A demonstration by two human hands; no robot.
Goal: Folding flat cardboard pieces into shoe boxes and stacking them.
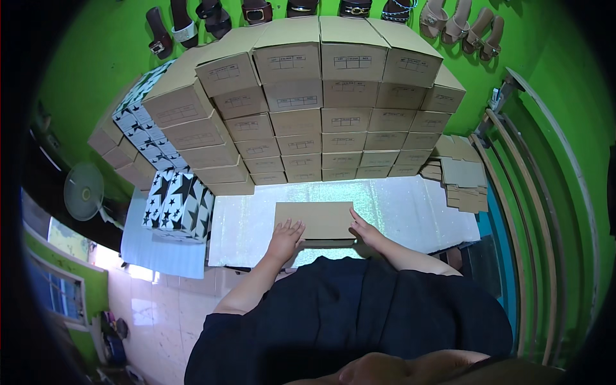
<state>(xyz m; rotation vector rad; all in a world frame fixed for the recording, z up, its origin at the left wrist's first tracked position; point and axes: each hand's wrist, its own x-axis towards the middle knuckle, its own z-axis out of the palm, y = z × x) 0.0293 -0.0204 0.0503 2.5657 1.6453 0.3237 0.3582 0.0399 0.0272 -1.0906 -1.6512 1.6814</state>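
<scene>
Both hands rested on a flat brown cardboard sheet (314, 220) that lay on the pale, glittery table (417, 212) directly in front of the person. The left hand (285, 235) lay with fingers spread, palm down on the sheet's near left corner; the right hand (364, 231) pressed flat along its near right edge, fingers together and pointing forward. Neither pinched anything.

Just beyond the hands rose a tall wall of stacked brown boxes (301, 122), and to the left of the left hand stood black-and-white star-patterned boxes (176, 208). To the right of the right hand lay a pile of flat cardboard pieces (463, 183).

The sheet could slide on the smooth tabletop if one hand pushed harder than the other, and a forward shove might knock the stack's lowest boxes.
</scene>
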